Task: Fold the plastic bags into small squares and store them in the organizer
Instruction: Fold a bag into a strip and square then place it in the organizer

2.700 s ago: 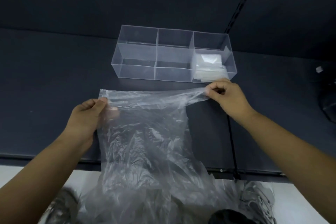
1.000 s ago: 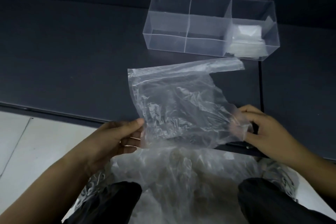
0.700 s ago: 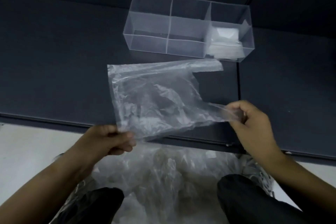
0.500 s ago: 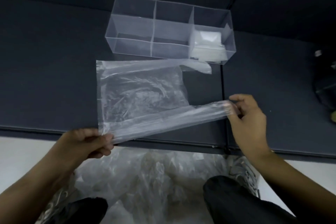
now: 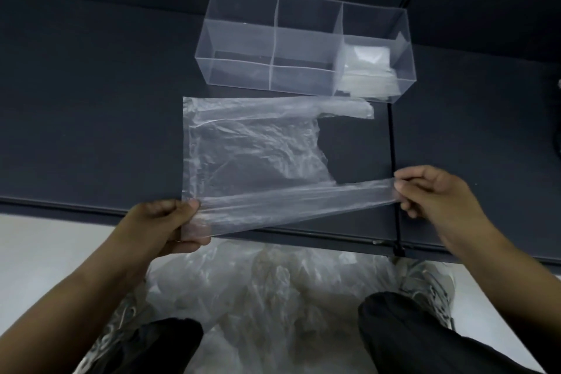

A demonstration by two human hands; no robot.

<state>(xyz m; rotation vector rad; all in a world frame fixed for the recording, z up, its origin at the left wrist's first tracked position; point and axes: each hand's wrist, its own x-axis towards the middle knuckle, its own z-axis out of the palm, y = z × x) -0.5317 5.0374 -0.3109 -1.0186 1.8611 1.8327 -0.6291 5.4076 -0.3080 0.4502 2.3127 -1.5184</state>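
Since earlier, the thin, crinkled clear bag's (image 5: 252, 155) near edge is being stretched taut, pinched between left hand (image 5: 164, 222) and right hand (image 5: 437, 194), before the rigid clear organizer (image 5: 303, 42).

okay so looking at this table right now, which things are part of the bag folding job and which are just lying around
Part of the job: bag, pinched by left hand and right hand; organizer; folded bags in its right compartment; bag pile at the feet.

Lying about: dark object at right edge, too cropped to identify.
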